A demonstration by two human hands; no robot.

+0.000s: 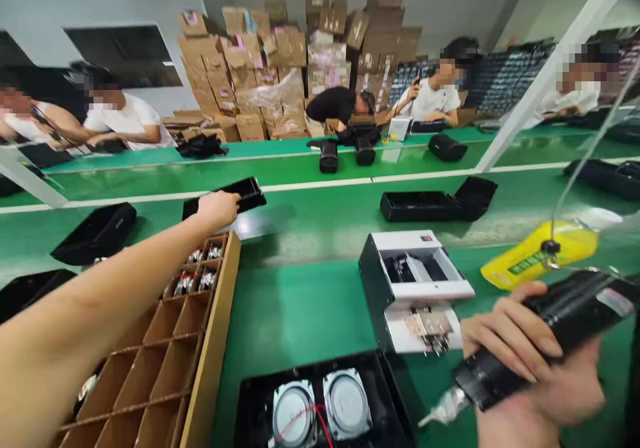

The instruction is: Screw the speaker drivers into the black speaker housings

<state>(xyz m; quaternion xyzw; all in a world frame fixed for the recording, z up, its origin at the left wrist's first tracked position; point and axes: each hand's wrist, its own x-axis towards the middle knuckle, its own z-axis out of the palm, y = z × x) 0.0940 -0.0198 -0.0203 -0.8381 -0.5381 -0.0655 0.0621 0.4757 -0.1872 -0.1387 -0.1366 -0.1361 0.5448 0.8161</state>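
Observation:
My left hand [219, 209] reaches out across the belt, its fingers closed on the edge of an open black plastic housing [251, 193]. In my right hand [530, 355] is a black electric screwdriver [565, 315], its bit pointing down and left, hung from a wire. Near the front edge lies another black housing [255, 401] with two round speaker drivers [347, 401] and red wires in it. Left of the screwdriver stands a white and black screw feeder [415, 288].
A divided cardboard box [210, 368], partly filled with speaker drivers, stands under my left arm. A yellow bottle [540, 255] lies at the right. More black housings [420, 206] lie on the green belt [310, 215]. Several people work across it, before stacked cartons [270, 68].

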